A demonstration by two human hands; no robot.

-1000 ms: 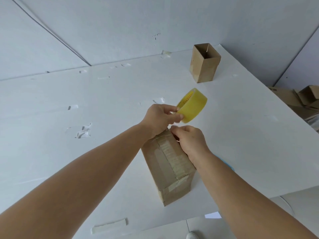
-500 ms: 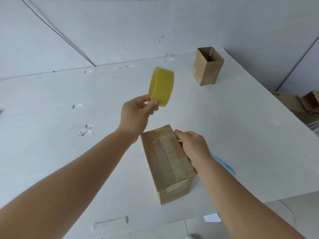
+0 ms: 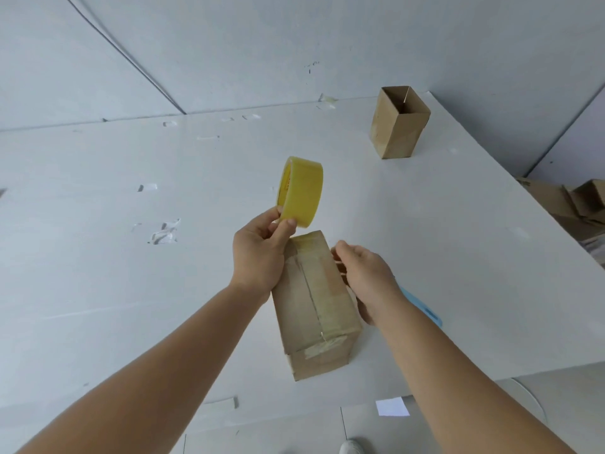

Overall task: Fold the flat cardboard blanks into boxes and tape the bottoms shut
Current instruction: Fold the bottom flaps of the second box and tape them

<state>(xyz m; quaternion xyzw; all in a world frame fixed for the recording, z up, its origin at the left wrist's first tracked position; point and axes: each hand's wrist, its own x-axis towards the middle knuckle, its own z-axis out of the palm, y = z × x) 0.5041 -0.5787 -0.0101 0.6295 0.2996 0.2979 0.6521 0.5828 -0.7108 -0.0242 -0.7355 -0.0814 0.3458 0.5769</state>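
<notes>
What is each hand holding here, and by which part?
The left hand pinches the yellow tape roll at its lower rim, thumb on the outer face. The right hand rests against the right side of the taped box; a closed grip cannot be told.
</notes>
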